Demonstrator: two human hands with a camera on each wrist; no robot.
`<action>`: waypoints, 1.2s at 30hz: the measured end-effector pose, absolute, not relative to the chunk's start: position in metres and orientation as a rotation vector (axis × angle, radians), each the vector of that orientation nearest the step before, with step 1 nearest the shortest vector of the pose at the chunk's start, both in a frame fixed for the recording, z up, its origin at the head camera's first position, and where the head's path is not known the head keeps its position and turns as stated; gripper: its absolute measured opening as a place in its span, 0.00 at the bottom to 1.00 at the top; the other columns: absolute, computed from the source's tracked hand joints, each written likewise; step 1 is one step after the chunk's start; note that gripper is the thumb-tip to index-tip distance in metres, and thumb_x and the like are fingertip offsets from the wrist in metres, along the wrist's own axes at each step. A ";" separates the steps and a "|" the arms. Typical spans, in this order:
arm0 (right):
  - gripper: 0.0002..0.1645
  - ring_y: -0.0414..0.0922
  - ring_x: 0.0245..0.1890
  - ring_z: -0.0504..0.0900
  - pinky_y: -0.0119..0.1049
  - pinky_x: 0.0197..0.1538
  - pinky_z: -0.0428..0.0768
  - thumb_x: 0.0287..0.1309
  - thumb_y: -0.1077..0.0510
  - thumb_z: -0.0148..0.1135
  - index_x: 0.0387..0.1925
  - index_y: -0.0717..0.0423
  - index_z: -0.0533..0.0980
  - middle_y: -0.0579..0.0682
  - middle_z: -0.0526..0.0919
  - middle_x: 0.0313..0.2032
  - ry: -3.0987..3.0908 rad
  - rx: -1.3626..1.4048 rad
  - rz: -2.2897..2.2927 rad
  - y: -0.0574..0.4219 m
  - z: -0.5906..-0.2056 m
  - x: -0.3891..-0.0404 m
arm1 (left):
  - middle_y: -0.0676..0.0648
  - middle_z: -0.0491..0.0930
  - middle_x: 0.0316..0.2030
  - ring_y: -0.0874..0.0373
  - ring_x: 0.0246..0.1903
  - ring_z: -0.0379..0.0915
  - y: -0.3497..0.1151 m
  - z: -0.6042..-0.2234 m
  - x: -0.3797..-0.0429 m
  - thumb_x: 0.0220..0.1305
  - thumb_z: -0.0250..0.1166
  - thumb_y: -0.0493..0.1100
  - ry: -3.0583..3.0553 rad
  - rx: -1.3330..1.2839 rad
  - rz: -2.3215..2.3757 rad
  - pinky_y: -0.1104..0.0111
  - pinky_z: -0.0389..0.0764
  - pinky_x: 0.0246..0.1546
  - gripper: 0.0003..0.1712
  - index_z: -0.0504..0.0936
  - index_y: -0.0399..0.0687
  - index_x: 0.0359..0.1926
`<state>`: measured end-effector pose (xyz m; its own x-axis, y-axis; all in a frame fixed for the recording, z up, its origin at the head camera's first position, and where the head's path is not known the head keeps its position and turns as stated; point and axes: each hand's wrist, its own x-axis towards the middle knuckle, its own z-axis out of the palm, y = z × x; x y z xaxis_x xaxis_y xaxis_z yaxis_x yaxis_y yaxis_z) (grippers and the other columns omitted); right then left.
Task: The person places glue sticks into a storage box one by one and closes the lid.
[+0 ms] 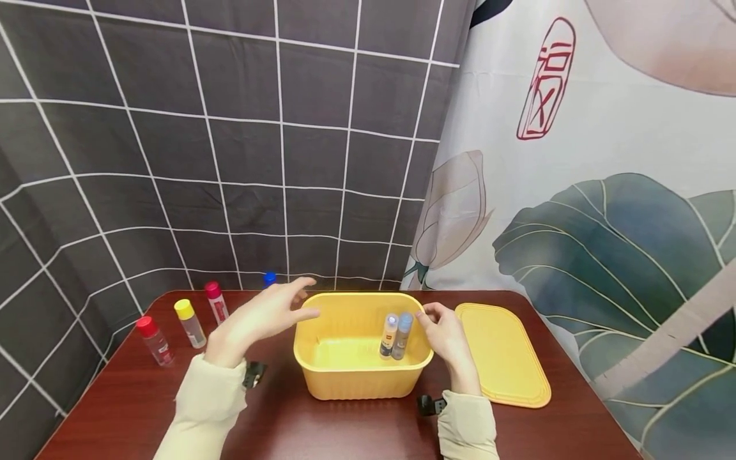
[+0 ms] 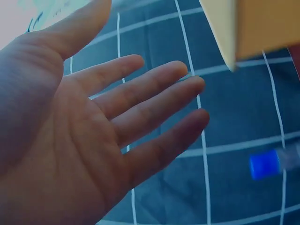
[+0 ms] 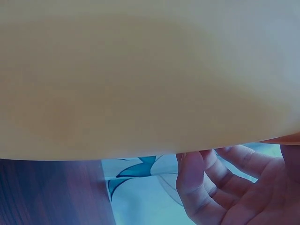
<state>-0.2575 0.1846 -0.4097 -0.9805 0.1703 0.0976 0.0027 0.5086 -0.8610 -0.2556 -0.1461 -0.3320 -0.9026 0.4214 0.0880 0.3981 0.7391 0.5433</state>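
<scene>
A yellow plastic bin (image 1: 362, 381) stands open-topped on the table. Inside, towards its right end, two small capped bottles (image 1: 388, 335) stand side by side, one with a grey-blue cap. My right hand (image 1: 450, 338) grips the bin's right rim; in the right wrist view, the fingertips (image 3: 191, 168) meet the edge of the bin wall (image 3: 140, 93). My left hand (image 1: 259, 317) hovers by the bin's left rim, its fingers spread and nothing in the palm. Beyond that hand is a blue-capped bottle (image 1: 269, 278), partly hidden; its blue cap shows in the left wrist view.
Left on the table stand a red-capped bottle (image 1: 155, 342), a yellow-capped bottle (image 1: 191, 324) and a red tube-like bottle (image 1: 216, 301). A flat yellow lid (image 1: 506, 358) lies right of the bin. Behind the dark red table (image 1: 276, 421) hangs a grey checked curtain (image 1: 241, 153).
</scene>
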 end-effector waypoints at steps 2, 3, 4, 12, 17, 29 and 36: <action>0.11 0.51 0.33 0.78 0.35 0.32 0.76 0.65 0.58 0.60 0.43 0.62 0.79 0.60 0.81 0.35 -2.575 -0.158 1.480 0.185 -0.410 -0.258 | 0.40 0.80 0.52 0.45 0.52 0.77 -0.158 -0.337 -0.251 0.61 0.66 0.61 2.916 0.631 0.906 0.49 0.75 0.53 0.40 0.69 0.44 0.66; 0.11 0.50 0.33 0.78 0.35 0.32 0.76 0.65 0.58 0.60 0.43 0.62 0.79 0.59 0.81 0.34 -2.574 -0.162 1.482 0.185 -0.410 -0.258 | 0.39 0.79 0.52 0.44 0.52 0.76 -0.163 -0.339 -0.249 0.61 0.66 0.61 2.931 0.613 0.915 0.48 0.75 0.53 0.39 0.69 0.43 0.66; 0.11 0.50 0.32 0.77 0.35 0.32 0.76 0.65 0.58 0.61 0.43 0.62 0.79 0.59 0.80 0.34 -2.574 -0.163 1.482 0.185 -0.410 -0.258 | 0.38 0.79 0.53 0.43 0.53 0.76 -0.169 -0.341 -0.246 0.61 0.66 0.61 2.952 0.595 0.918 0.47 0.75 0.54 0.40 0.70 0.42 0.66; 0.10 0.47 0.29 0.74 0.34 0.30 0.75 0.66 0.59 0.60 0.43 0.62 0.79 0.53 0.77 0.29 -2.569 -0.161 1.486 0.183 -0.412 -0.257 | 0.31 0.69 0.61 0.34 0.61 0.64 -0.211 -0.361 -0.225 0.62 0.66 0.59 3.111 0.475 0.959 0.41 0.67 0.58 0.42 0.66 0.36 0.67; 0.10 0.47 0.29 0.74 0.35 0.30 0.75 0.65 0.59 0.61 0.43 0.63 0.79 0.53 0.76 0.28 -2.555 -0.154 1.480 0.183 -0.413 -0.258 | 0.29 0.61 0.64 0.32 0.60 0.61 -0.233 -0.369 -0.219 0.62 0.65 0.61 3.156 0.344 0.982 0.38 0.67 0.55 0.45 0.61 0.37 0.69; 0.10 0.47 0.30 0.75 0.35 0.31 0.74 0.65 0.59 0.60 0.42 0.62 0.79 0.54 0.77 0.30 -2.566 -0.166 1.461 0.186 -0.411 -0.256 | 0.25 0.64 0.57 0.27 0.56 0.59 -0.285 -0.389 -0.219 0.58 0.71 0.42 3.563 0.169 0.889 0.30 0.59 0.47 0.36 0.67 0.30 0.62; 0.10 0.47 0.29 0.73 0.34 0.29 0.73 0.65 0.60 0.61 0.42 0.63 0.79 0.52 0.74 0.28 -2.560 -0.145 1.427 0.183 -0.411 -0.256 | 0.22 0.62 0.57 0.25 0.55 0.58 -0.312 -0.397 -0.215 0.64 0.66 0.45 3.489 0.053 0.908 0.31 0.60 0.49 0.35 0.64 0.27 0.62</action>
